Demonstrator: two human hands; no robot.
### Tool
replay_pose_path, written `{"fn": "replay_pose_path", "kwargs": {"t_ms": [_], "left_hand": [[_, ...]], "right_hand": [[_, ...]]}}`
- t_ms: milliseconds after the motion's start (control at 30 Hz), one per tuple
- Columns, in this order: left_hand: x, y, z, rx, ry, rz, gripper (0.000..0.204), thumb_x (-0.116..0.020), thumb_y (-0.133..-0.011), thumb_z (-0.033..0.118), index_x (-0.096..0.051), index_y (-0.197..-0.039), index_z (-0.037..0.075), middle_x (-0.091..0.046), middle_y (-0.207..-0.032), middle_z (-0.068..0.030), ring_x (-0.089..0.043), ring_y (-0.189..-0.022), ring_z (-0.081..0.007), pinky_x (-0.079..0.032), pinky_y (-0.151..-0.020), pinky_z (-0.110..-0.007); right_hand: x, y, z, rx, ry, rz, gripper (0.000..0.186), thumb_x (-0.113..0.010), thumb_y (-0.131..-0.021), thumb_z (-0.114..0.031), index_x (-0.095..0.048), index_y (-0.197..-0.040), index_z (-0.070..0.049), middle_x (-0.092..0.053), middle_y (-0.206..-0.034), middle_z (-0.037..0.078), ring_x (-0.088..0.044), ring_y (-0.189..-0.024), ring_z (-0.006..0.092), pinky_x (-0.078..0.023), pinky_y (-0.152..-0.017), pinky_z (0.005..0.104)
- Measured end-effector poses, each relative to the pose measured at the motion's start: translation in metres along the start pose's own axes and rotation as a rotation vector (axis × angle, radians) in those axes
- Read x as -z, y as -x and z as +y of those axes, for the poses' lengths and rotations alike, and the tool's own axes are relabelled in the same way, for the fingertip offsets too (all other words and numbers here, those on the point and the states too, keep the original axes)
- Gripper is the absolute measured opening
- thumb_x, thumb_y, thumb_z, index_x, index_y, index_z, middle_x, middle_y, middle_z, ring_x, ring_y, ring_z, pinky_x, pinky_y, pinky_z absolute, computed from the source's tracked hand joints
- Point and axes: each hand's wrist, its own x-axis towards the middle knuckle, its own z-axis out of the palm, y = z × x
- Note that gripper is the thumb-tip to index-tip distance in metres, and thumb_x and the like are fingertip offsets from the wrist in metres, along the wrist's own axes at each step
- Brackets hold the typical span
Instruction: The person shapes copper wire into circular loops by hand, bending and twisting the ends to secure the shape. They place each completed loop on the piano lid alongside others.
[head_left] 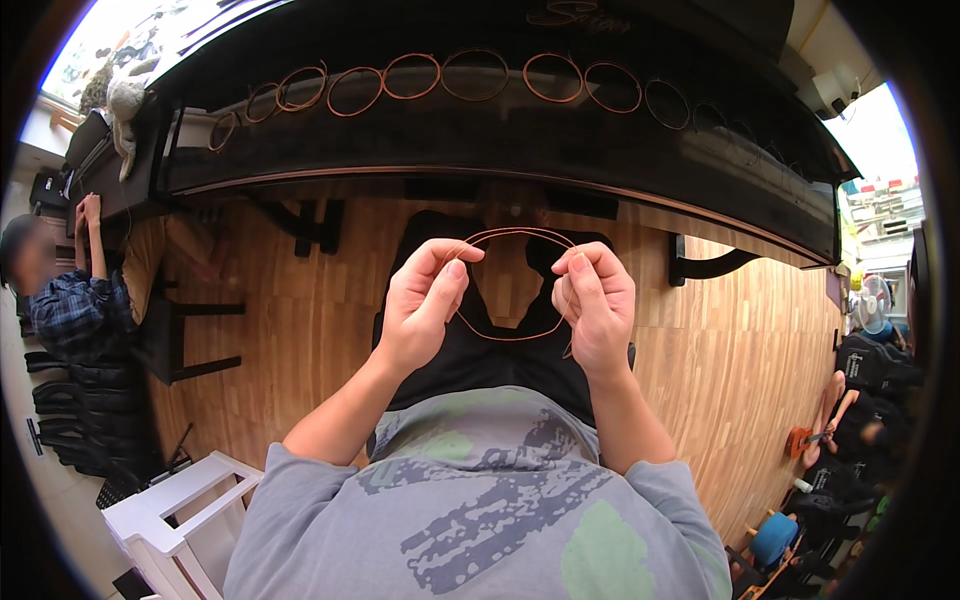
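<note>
Above my lap, both hands hold a thin copper-coloured wire coil [512, 339], bent into a ring. My left hand [428, 300] pinches its left side between thumb and fingers. The opposite side is pinched by my right hand [594, 300], and a loose end of wire hangs below those fingers. Beyond my hands, a row of similar wire coils [411, 97] lies along the black glossy piano top [400, 150]. Some coils are copper-coloured; those at the right look darker and are hard to make out.
At the far left a person [85, 300] in a plaid shirt sits at a black keyboard piece. A black bench [180, 335] and a white wooden frame [180, 520] stand on the left. To the right are a fan [873, 303], black bags [870, 365] and a small orange guitar [798, 442].
</note>
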Motion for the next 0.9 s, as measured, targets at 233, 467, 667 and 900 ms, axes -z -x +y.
{"fn": "replay_pose_path", "kwargs": {"t_ms": [233,467,667,900], "left_hand": [[-0.009,-0.006,0.01,-0.058,0.043,0.084,0.026,-0.047,-0.098,0.014,-0.05,-0.121,0.002,-0.042,-0.071,0.0077,-0.032,-0.057,0.0008,-0.025,-0.048,-0.016],[0.006,-0.013,0.026,-0.08,-0.054,0.062,0.023,-0.042,-0.1,0.011,-0.056,-0.112,-0.002,-0.037,-0.063,0.0065,-0.031,-0.052,-0.0014,-0.027,-0.046,-0.018],[0.003,-0.021,0.037,-0.173,-0.091,0.095,0.02,-0.044,-0.099,0.009,-0.058,-0.11,-0.001,-0.039,-0.063,0.0081,-0.029,-0.053,0.0015,-0.024,-0.047,-0.016],[-0.017,-0.023,0.038,0.052,-0.449,-0.103,0.022,-0.047,-0.095,0.004,-0.061,-0.112,0.0,-0.048,-0.069,0.0037,-0.041,-0.062,-0.0022,-0.037,-0.057,-0.019]], "right_hand": [[0.001,-0.004,-0.003,-0.002,-0.067,0.011,0.02,-0.049,-0.099,-0.016,-0.057,-0.09,0.0,-0.037,-0.057,-0.008,-0.025,-0.047,-0.0012,-0.02,-0.043,0.0186],[0.005,-0.014,-0.023,0.022,-0.055,0.022,0.018,-0.051,-0.098,-0.015,-0.059,-0.091,-0.001,-0.039,-0.059,-0.009,-0.026,-0.047,-0.0013,-0.021,-0.044,0.0184],[0.006,-0.027,-0.047,0.027,0.097,0.011,0.014,-0.058,-0.095,-0.014,-0.062,-0.093,-0.001,-0.045,-0.064,-0.009,-0.03,-0.052,-0.0019,-0.022,-0.046,0.0168],[-0.006,-0.028,-0.057,-0.013,0.382,-0.071,0.017,-0.056,-0.096,-0.014,-0.066,-0.093,-0.001,-0.055,-0.073,-0.006,-0.042,-0.065,0.0003,-0.034,-0.057,0.0167]]}}
